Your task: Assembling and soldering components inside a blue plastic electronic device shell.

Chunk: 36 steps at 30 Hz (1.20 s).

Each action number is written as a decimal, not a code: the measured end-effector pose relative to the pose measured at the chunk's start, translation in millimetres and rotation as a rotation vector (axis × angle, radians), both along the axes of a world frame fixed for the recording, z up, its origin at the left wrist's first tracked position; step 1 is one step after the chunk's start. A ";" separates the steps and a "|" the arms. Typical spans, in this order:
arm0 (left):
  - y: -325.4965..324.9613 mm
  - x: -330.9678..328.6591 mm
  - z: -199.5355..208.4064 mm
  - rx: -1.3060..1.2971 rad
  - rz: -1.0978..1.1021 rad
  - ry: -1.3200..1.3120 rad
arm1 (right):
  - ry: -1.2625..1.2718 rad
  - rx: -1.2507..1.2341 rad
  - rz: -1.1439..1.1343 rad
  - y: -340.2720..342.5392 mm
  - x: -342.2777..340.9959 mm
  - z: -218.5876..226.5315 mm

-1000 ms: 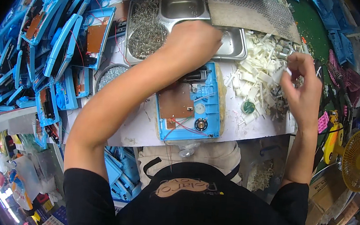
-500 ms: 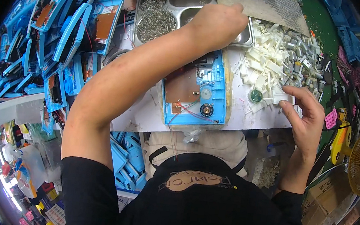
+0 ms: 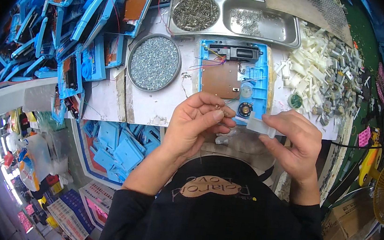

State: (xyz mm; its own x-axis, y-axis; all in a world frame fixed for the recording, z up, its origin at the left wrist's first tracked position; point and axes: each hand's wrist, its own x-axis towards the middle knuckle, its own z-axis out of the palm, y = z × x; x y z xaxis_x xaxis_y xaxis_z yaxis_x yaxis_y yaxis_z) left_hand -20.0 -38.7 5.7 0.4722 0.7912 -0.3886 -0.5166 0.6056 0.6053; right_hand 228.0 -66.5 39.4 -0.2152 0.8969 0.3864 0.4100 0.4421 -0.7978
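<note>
Left hand point(image 3: 199, 120) at frame centre, fingertips pinched on tiny screw point(image 3: 218, 107) (barely resolvable). White plastic part point(image 3: 261, 126) gripped between thumb and fingers of right hand point(image 3: 295, 142), centre-right. Open blue housing point(image 3: 233, 77) laid just above, round screw dish point(image 3: 154, 62) left of it.

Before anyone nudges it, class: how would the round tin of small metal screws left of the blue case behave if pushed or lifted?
The round tin is heaped with small metal screws, so it is probably heavy for its size. Its flat, shallow shape suggests it would slide on the white worktop rather than tip. Being filled near the rim, a tilt or jolt could likely spill screws.
</note>
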 end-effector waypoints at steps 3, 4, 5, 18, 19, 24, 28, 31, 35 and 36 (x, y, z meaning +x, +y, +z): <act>1.7 -1.0 -2.2 -0.014 -0.005 -0.047 | -0.050 0.036 0.013 1.0 -3.6 -0.1; 2.4 -0.3 -2.3 -0.013 -0.012 -0.053 | -0.059 0.048 0.016 1.4 -4.9 -0.4; 2.8 0.1 -2.1 0.009 -0.028 -0.027 | -0.085 0.058 0.018 1.1 -5.7 -0.3; 79.0 57.5 5.5 1.413 -0.301 1.233 | 0.759 -0.440 -0.182 -27.3 33.2 -43.7; 80.0 62.9 -0.9 1.468 -0.328 1.292 | 0.740 -0.432 -0.181 -26.1 33.9 -43.3; 80.2 61.9 -9.0 1.459 -0.243 1.213 | 0.477 -0.350 -0.272 -22.4 42.5 -48.4; 69.7 35.1 -2.6 1.263 -0.119 1.045 | -0.142 -0.040 -0.208 9.4 36.8 -29.8; 66.4 18.8 -16.6 1.301 -0.032 1.003 | -0.339 0.105 -0.120 32.4 20.8 -23.8; 64.6 23.3 -22.3 1.295 0.037 0.951 | -0.485 0.121 -0.002 46.2 11.1 -10.0; 64.3 23.9 -21.9 1.276 0.039 0.951 | -0.510 0.117 0.026 48.8 9.8 -7.4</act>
State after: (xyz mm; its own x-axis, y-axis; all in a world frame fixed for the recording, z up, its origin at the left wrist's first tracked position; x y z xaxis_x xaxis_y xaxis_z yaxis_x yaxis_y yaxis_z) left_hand 3.9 25.6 -16.2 0.4275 0.8199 0.3808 0.3273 -0.5330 0.7802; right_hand 237.9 -17.6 32.0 -0.4234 0.8462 0.3237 0.7216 0.5310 -0.4443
